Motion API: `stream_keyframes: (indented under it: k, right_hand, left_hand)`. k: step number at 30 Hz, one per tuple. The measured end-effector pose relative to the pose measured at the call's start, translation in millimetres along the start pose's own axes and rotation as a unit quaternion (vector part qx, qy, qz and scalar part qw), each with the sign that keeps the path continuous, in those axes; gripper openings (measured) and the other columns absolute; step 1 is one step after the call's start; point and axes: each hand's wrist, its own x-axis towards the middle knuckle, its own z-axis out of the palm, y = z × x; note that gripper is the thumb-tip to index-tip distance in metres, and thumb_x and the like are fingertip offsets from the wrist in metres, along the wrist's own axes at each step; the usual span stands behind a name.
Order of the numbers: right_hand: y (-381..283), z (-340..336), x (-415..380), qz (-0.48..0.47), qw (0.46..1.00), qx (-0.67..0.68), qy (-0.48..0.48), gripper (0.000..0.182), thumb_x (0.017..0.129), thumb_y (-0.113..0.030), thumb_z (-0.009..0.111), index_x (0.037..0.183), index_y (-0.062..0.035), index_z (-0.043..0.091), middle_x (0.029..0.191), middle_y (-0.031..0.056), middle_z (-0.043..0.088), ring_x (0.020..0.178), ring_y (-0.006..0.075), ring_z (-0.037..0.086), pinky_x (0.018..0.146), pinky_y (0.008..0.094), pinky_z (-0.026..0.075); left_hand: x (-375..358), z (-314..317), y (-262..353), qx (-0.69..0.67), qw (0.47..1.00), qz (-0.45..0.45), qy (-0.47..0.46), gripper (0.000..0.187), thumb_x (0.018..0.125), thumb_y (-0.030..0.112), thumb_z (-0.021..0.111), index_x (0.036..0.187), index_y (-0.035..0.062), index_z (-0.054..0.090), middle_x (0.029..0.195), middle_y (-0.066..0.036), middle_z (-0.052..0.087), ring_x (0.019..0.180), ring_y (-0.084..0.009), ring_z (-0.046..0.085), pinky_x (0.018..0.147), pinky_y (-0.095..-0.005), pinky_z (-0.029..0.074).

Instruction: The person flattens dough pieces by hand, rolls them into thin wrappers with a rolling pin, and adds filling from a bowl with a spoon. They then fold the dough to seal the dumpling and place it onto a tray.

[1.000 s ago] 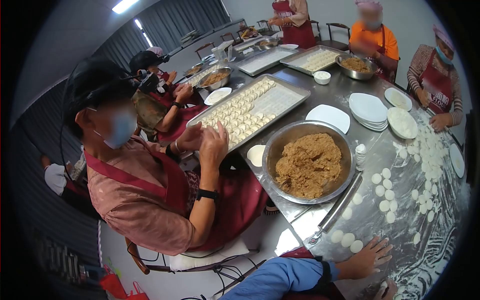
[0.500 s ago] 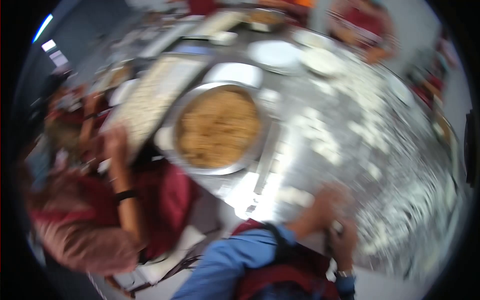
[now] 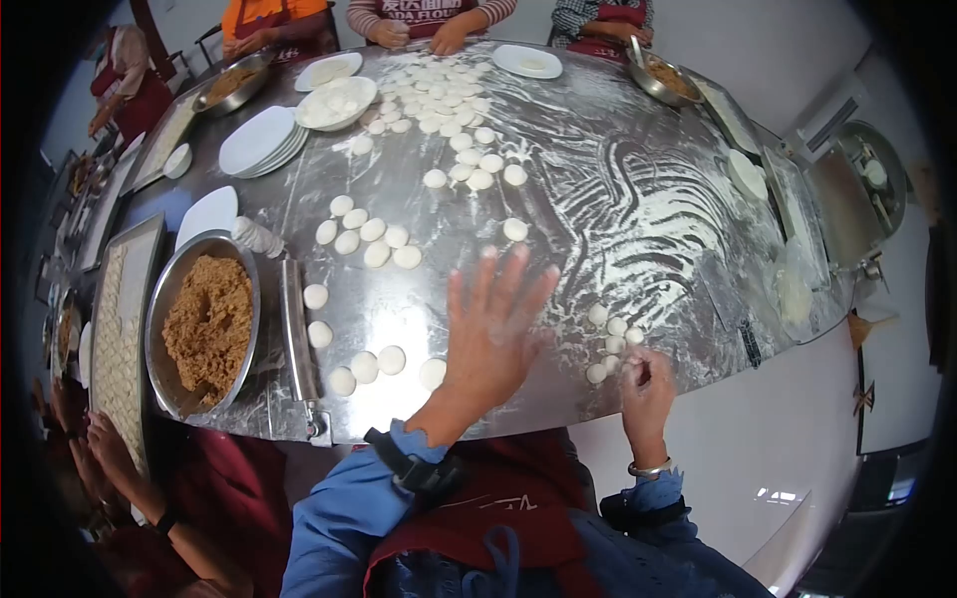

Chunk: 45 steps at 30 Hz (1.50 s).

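My left hand [image 3: 490, 344] is stretched out palm down, fingers spread, over the steel table [image 3: 598, 254] near its front edge. Nothing shows in its grasp; contact with the surface is hard to judge. A flattened white dough round [image 3: 432, 374] lies by its wrist, another dough round [image 3: 515, 229] just beyond its fingertips. To the right, my right hand [image 3: 648, 391] has its fingers curled in a pinch, beside a small cluster of dough pieces [image 3: 613, 344]. Flour whitens those fingers, and what they pinch is hidden.
At left stand a metal bowl of brown filling [image 3: 207, 324], a metal bar [image 3: 297, 329] and a tray of small dough pieces [image 3: 122, 344]. Farther back are stacked white plates [image 3: 257, 142], a flour bowl [image 3: 337, 103] and many dough rounds [image 3: 439, 100]. Other people work around the table.
My view has swung to the right and sharpened. My hands were close together, with something small and white by the right one; now they are apart and my left hand is spread over the table.
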Motion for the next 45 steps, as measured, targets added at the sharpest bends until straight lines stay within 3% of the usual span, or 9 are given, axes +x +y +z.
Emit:
stream_keyframes:
  k: [2,4,7,22,26,28,35,39,45]
  right_hand:
    - [-2.9,-2.8,-5.0,0.0,1.0,0.008,-0.019,0.023,0.077,-0.005,0.062,0.1,-0.0045,0.061,0.086,0.0105,0.057,0.073,0.0201,0.054,0.066,0.0318,0.044]
    - [-8.2,1.5,-3.9,-0.197,0.967,-0.139,-0.083,0.03,0.073,-0.007,0.066,0.102,-0.0055,0.06,0.091,0.0117,0.057,0.083,0.0267,0.054,0.074,0.0382,0.044]
    - [-1.2,17.1,-12.0,-0.133,0.971,-0.16,-0.118,0.033,0.069,-0.011,0.07,0.099,-0.0059,0.059,0.099,0.0141,0.056,0.099,0.0327,0.051,0.086,0.0433,0.041]
    - [-48.7,76.4,-13.7,-0.154,0.971,0.045,-0.18,0.033,0.071,-0.013,0.068,0.102,-0.0064,0.058,0.101,0.0125,0.056,0.098,0.0301,0.052,0.086,0.04,0.043]
    - [-16.2,42.5,21.3,-0.053,0.992,0.022,-0.115,0.033,0.071,-0.011,0.067,0.103,-0.0063,0.059,0.101,0.0127,0.057,0.098,0.0307,0.053,0.088,0.0402,0.041]
    - [-6.0,35.4,42.5,-0.16,0.976,-0.149,-0.012,0.029,0.072,-0.008,0.064,0.101,-0.0063,0.06,0.101,0.0122,0.059,0.093,0.031,0.055,0.087,0.041,0.041]
    - [-7.5,55.8,59.8,-0.135,0.963,-0.204,-0.116,0.032,0.071,-0.007,0.064,0.103,-0.0046,0.057,0.099,0.0139,0.059,0.099,0.0295,0.054,0.088,0.0405,0.041]
    - [-44.1,66.8,17.8,-0.014,0.982,0.045,-0.182,0.026,0.071,-0.004,0.063,0.096,-0.0046,0.058,0.093,0.0125,0.061,0.092,0.0258,0.059,0.078,0.0339,0.047]
    - [-37.2,70.7,-10.1,-0.193,0.965,0.061,-0.169,0.031,0.07,-0.007,0.065,0.101,-0.0053,0.058,0.104,0.0143,0.058,0.099,0.0309,0.054,0.087,0.0388,0.044]
  left_hand:
    - [-18.3,44.9,-7.2,0.001,0.999,0.004,-0.044,0.062,0.079,0.03,0.065,0.135,0.0244,0.04,0.144,-0.012,0.027,0.133,-0.0369,0.022,0.104,-0.0594,0.017]
    - [-19.0,66.5,-14.7,0.008,0.997,0.01,-0.08,0.062,0.079,0.031,0.065,0.135,0.0255,0.04,0.144,-0.012,0.028,0.133,-0.0366,0.023,0.104,-0.0594,0.017]
    - [-27.2,64.6,-20.8,0.019,0.996,0.034,-0.083,0.058,0.08,0.035,0.063,0.134,0.0264,0.042,0.142,-0.011,0.033,0.132,-0.0364,0.026,0.104,-0.0591,0.017]
    - [-13.1,7.5,-13.8,0.023,0.999,-0.043,-0.01,0.057,0.083,0.029,0.059,0.136,0.0229,0.038,0.144,-0.009,0.029,0.134,-0.0346,0.022,0.105,-0.0587,0.018]
    - [-25.3,67.6,-2.5,-0.041,0.995,0.05,-0.072,0.058,0.083,0.033,0.06,0.136,0.0213,0.039,0.145,-0.009,0.026,0.135,-0.0336,0.02,0.106,-0.0593,0.014]
    - [-22.6,76.1,0.6,-0.038,0.995,0.043,-0.078,0.058,0.083,0.033,0.06,0.136,0.0208,0.039,0.145,-0.009,0.027,0.135,-0.0332,0.02,0.106,-0.0593,0.014]
    - [-34.7,66.6,-19.1,0.02,0.994,0.016,-0.106,0.054,0.084,0.031,0.057,0.135,0.0196,0.041,0.142,-0.012,0.033,0.133,-0.035,0.024,0.106,-0.0579,0.014]
    - [-43.0,53.0,-45.3,0.041,0.996,-0.022,-0.074,0.054,0.084,0.029,0.057,0.135,0.0194,0.041,0.141,-0.013,0.033,0.132,-0.0369,0.025,0.105,-0.0574,0.016]
    - [-19.4,24.6,-27.0,0.022,0.998,-0.051,-0.024,0.057,0.082,0.023,0.06,0.135,0.0194,0.04,0.141,-0.013,0.032,0.132,-0.0372,0.025,0.104,-0.0581,0.016]
